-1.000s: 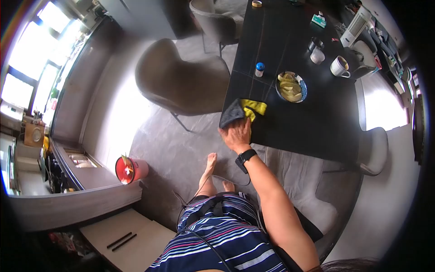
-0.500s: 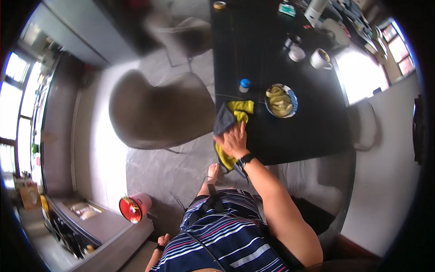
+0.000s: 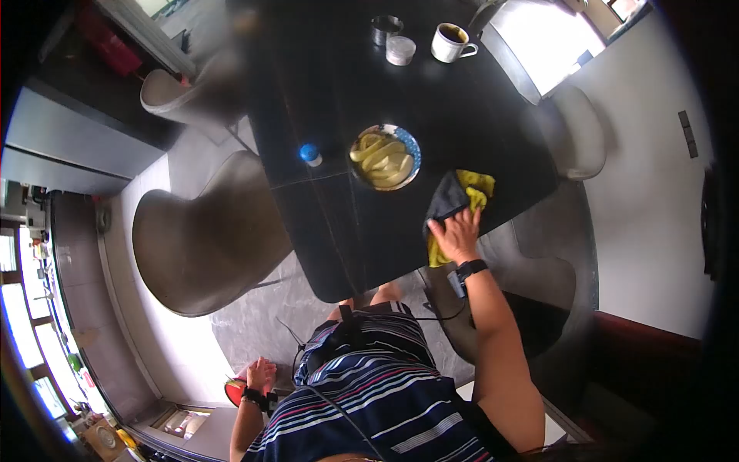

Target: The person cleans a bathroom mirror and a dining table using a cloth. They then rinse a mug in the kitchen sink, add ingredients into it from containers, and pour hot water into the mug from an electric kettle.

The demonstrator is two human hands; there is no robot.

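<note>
My right hand (image 3: 459, 237) is on a grey and yellow cloth (image 3: 448, 197) at the near right edge of the black table (image 3: 339, 239). Its fingers bear down on the cloth and hold it against the tabletop, and part of the cloth hangs toward the edge. My left hand (image 3: 262, 373) is low at my left side, away from the table, with loose fingers and nothing in it. Left of the cloth stands a patterned bowl (image 3: 416, 150) of long yellow-green pieces. Beyond its left side is a small blue-capped container (image 3: 309, 154).
A white mug (image 3: 450, 45) with dark contents, a small white-lidded tub (image 3: 400, 51) and a dark round tin (image 3: 385, 29) stand farther back. Brown chairs (image 3: 208, 239) flank the table. Partly behind my left hand is a red bin (image 3: 234, 393).
My right hand and the cloth have gone from the table's left edge, near the blue-capped container, to the right past the bowl. My left hand has risen and loosened. The view has turned.
</note>
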